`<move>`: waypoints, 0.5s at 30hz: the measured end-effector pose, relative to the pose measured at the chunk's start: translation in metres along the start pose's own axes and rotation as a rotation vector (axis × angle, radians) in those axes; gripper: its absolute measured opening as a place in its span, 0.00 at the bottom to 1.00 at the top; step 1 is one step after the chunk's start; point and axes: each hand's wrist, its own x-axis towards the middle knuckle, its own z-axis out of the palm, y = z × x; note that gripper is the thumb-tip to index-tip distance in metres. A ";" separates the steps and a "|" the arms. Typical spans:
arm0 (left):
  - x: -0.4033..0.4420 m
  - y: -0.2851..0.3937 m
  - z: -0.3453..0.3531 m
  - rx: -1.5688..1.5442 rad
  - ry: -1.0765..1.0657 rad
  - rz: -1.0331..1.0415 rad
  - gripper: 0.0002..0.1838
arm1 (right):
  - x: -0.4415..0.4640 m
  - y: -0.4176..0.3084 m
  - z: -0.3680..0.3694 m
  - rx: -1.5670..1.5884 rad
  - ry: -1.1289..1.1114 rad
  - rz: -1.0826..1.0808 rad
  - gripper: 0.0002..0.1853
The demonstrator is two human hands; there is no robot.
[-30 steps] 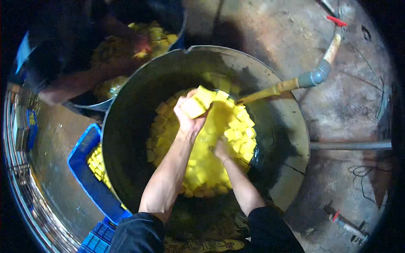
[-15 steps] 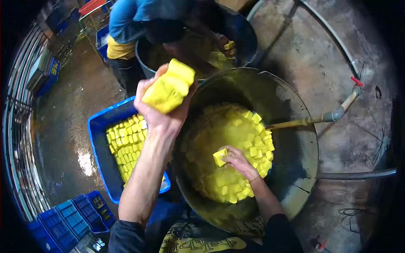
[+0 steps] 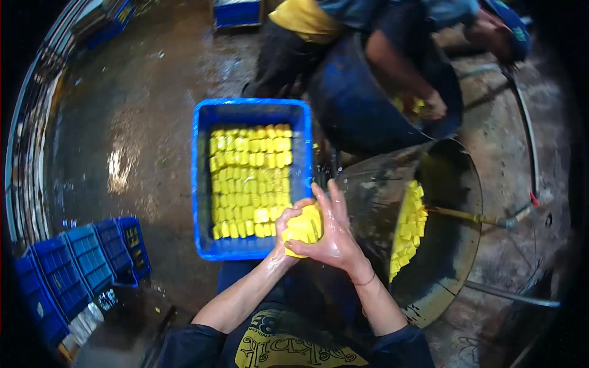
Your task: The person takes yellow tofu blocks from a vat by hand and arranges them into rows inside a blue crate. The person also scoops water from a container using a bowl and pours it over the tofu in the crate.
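Several soft-looking yellow blocks [image 3: 304, 224] are pressed together in a stack between my two hands, over the near right corner of a blue plastic crate [image 3: 196, 178]. My left hand [image 3: 281, 226] wraps the stack from the left. From the right, my right hand [image 3: 337, 240] grips it, thumb across the front and some fingers stretched upward. Inside the crate, neat rows of similar yellow blocks [image 3: 250, 178] cover the bottom. To the right stands a large drum [image 3: 374, 190], with more yellow blocks [image 3: 409, 233] showing inside; its wall hides the rest.
Another person's hand [image 3: 434, 105] reaches into a second dark drum [image 3: 343, 98] beyond mine. A pipe with a red-handled tap [image 3: 532, 199] extends over the near drum. Blue crates [image 3: 92, 248] stand at the left on the wet floor [image 3: 153, 172].
My view has turned left toward the crate. My right hand has left the drum and joined my left around the stack of blocks, which is now lower, by the crate.
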 end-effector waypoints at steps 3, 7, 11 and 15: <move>-0.015 0.031 -0.030 0.054 0.292 0.061 0.36 | 0.024 0.017 0.070 0.508 -0.499 0.100 0.37; -0.021 0.100 -0.082 0.262 0.484 0.081 0.51 | 0.060 0.036 0.176 0.899 -0.695 0.495 0.28; -0.037 0.141 -0.133 0.407 0.727 0.285 0.42 | 0.097 0.027 0.274 0.796 -0.594 0.600 0.27; -0.052 0.160 -0.181 0.660 0.772 0.295 0.37 | 0.071 0.019 0.397 -0.105 -0.209 0.500 0.35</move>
